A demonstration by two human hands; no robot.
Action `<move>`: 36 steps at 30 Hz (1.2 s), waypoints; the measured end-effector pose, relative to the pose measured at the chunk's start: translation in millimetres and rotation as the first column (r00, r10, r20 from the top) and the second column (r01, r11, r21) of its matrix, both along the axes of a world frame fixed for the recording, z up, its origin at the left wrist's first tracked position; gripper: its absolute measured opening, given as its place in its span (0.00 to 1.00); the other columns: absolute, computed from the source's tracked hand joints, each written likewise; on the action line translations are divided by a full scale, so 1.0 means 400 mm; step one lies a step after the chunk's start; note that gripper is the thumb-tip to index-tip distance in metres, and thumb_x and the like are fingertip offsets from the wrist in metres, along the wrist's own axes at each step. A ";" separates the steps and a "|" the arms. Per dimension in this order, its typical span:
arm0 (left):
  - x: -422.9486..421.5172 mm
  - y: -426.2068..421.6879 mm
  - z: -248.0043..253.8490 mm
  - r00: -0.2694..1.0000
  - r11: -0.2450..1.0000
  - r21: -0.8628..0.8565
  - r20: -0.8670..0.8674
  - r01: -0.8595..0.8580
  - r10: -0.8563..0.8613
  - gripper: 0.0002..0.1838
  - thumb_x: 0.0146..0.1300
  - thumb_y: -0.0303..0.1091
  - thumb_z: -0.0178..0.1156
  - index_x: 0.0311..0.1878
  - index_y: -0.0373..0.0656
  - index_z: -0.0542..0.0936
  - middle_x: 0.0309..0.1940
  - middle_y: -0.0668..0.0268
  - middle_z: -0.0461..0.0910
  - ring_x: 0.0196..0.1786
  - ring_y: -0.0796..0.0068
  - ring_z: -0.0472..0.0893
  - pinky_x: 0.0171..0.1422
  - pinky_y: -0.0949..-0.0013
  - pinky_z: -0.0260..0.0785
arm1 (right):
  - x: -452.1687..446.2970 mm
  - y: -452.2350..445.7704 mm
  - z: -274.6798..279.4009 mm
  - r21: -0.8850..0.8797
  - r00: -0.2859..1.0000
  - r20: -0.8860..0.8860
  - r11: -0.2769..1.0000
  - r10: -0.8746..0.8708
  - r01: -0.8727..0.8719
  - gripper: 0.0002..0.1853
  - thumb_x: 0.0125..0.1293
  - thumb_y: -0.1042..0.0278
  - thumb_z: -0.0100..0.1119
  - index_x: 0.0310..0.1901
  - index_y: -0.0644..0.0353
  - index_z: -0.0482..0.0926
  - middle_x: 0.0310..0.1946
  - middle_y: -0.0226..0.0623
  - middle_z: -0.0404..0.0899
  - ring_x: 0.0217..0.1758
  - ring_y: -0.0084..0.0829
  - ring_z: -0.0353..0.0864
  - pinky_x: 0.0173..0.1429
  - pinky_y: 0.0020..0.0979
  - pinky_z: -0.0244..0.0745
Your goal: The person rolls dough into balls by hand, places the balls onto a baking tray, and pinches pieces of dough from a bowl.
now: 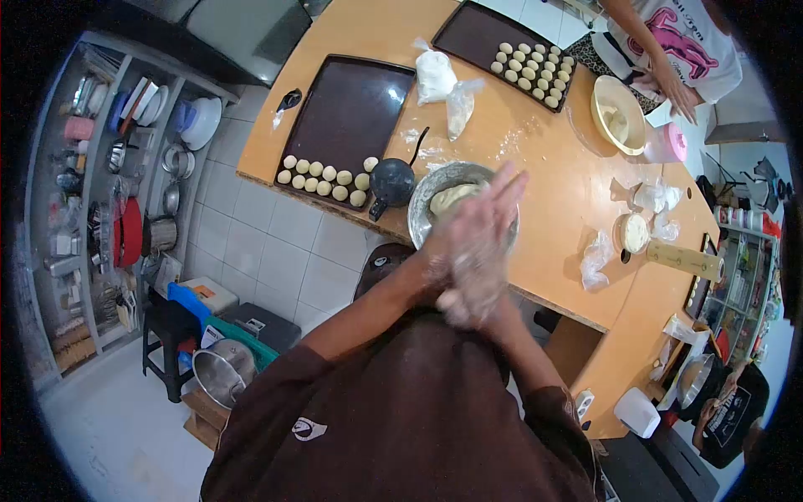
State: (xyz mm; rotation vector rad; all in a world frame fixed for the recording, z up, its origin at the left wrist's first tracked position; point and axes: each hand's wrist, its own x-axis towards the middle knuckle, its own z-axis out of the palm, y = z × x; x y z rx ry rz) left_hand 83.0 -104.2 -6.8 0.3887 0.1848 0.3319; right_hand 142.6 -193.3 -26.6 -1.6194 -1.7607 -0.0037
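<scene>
Over a metal bowl (418,213), my left hand (495,202) and my right hand (477,289) are pressed together, palm against palm. Both are dusted with white flour and blurred by motion. The left fingers stretch away from me toward the far rim; the right fingers are too smeared to read. Whether anything lies between the palms is hidden. Pale dough (452,197) rests in the bowl, partly covered by my hands. Left of the bowl sits a round black object with a thin stem (391,182), touching or close to the tray's corner.
A dark tray (355,105) holds several dough balls along its near edge. Another tray (468,29) carries rows of them. Flour bags (435,77) stand between. At the far right, a person (677,50) is beside a cream basin (598,105). A rolling-pin-like cylinder (686,260) lies right.
</scene>
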 end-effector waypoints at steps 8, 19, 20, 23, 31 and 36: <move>-0.031 -0.014 -0.088 0.993 0.960 -0.269 0.109 0.079 -0.052 0.25 0.77 0.44 0.44 0.68 0.39 0.70 0.64 0.61 0.75 0.65 0.74 0.74 0.74 0.66 0.62 | 0.084 0.035 -0.045 0.006 0.988 0.061 0.990 -0.141 0.141 0.44 0.75 0.33 0.26 0.76 0.66 0.52 0.78 0.55 0.49 0.83 0.53 0.40 0.80 0.61 0.25; -0.065 0.028 -0.024 0.989 0.989 0.004 -0.021 0.145 -0.144 0.38 0.77 0.54 0.38 0.80 0.40 0.45 0.81 0.54 0.41 0.83 0.62 0.44 0.82 0.58 0.47 | 0.026 0.050 -0.042 0.028 0.988 0.118 0.995 -0.097 0.094 0.42 0.76 0.36 0.31 0.76 0.67 0.52 0.79 0.54 0.48 0.83 0.50 0.44 0.81 0.58 0.26; -0.061 0.052 -0.006 0.997 0.996 0.053 0.025 0.066 -0.067 0.38 0.77 0.54 0.38 0.79 0.40 0.46 0.81 0.55 0.42 0.82 0.61 0.46 0.82 0.57 0.47 | -0.009 0.040 -0.015 -0.020 0.999 0.041 0.999 -0.030 0.031 0.42 0.75 0.36 0.32 0.76 0.67 0.52 0.79 0.54 0.47 0.83 0.50 0.43 0.81 0.58 0.26; -0.021 0.017 -0.032 0.905 0.948 0.107 0.347 -0.300 0.248 0.39 0.76 0.49 0.43 0.80 0.38 0.43 0.81 0.57 0.46 0.82 0.73 0.44 0.83 0.64 0.35 | -0.091 0.046 0.028 0.051 0.999 0.011 0.998 0.046 -0.046 0.41 0.75 0.37 0.34 0.75 0.67 0.55 0.77 0.52 0.52 0.82 0.51 0.46 0.81 0.57 0.29; -0.119 0.151 0.052 0.997 0.996 -0.061 0.036 0.067 -0.064 0.42 0.74 0.54 0.46 0.80 0.41 0.43 0.81 0.55 0.44 0.81 0.64 0.49 0.83 0.61 0.45 | -0.091 0.120 0.030 -0.055 0.996 -0.045 0.995 -0.080 0.077 0.41 0.76 0.37 0.31 0.73 0.70 0.57 0.76 0.56 0.54 0.82 0.51 0.46 0.82 0.55 0.26; -0.076 0.065 -0.015 0.851 0.926 0.086 0.432 -0.367 0.298 0.43 0.73 0.56 0.49 0.80 0.41 0.46 0.80 0.54 0.47 0.81 0.65 0.52 0.82 0.61 0.48 | -0.144 0.162 0.096 -0.065 0.996 0.072 0.997 0.052 -0.047 0.41 0.75 0.34 0.30 0.74 0.64 0.59 0.77 0.51 0.53 0.83 0.50 0.43 0.81 0.58 0.23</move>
